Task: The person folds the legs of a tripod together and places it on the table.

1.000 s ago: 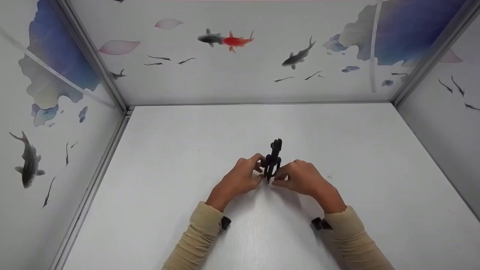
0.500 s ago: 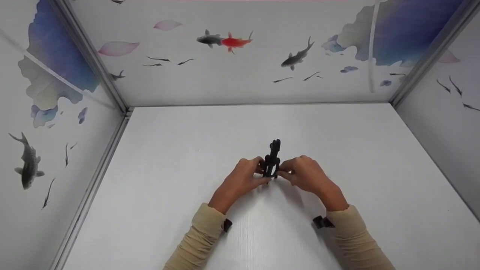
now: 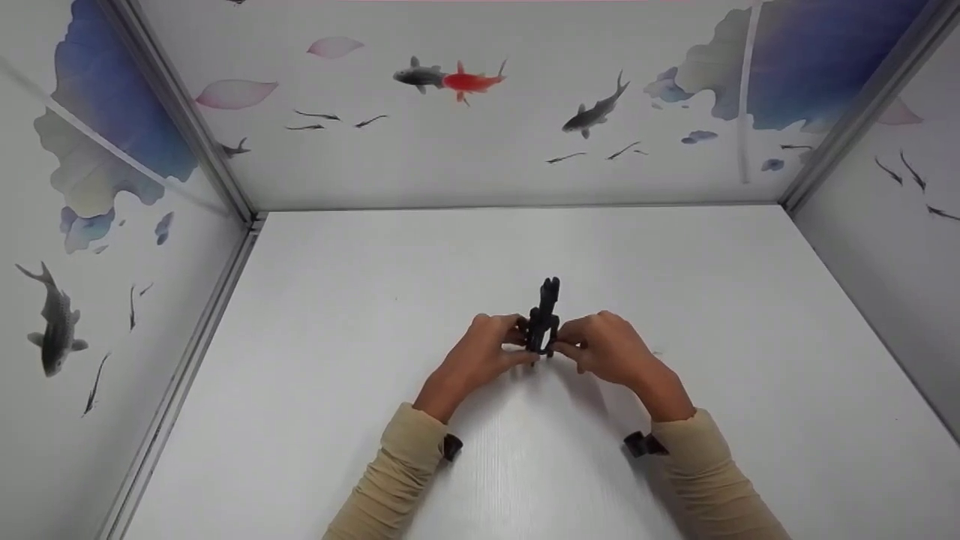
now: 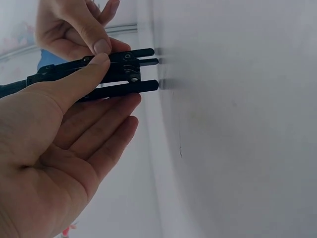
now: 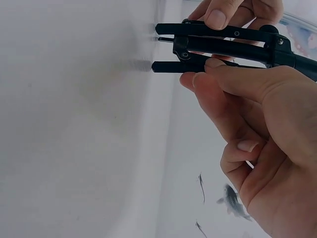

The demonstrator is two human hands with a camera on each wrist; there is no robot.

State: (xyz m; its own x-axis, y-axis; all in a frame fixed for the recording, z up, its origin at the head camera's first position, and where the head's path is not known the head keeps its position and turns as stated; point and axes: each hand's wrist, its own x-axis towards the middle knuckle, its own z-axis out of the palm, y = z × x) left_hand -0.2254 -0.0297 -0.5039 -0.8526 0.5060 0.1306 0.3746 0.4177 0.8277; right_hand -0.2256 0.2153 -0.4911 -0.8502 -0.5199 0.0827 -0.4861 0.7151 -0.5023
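A small black tripod (image 3: 550, 294) stands roughly upright between the two hands, its leg tips down at the white table (image 3: 315, 315). My left hand (image 3: 481, 351) holds it from the left, thumb along one leg and fingers beneath, as the left wrist view shows. From the other side my right hand (image 3: 613, 349) pinches another leg (image 5: 183, 67) between thumb and index finger. The legs are slightly apart, with a thin brace joining them to the central column (image 5: 218, 47). The tripod's upper end is cut off in both wrist views.
White panels printed with fish surround the table at the back (image 3: 480, 165) and sides. A metal frame post (image 3: 187, 112) runs up the left corner. Small black cameras (image 3: 451, 448) sit at both sleeve cuffs.
The right hand has shifted slightly up and away from the column, and the leg it pinches has swung outward. The left thumb has come across the legs. Over the last half second little moves.
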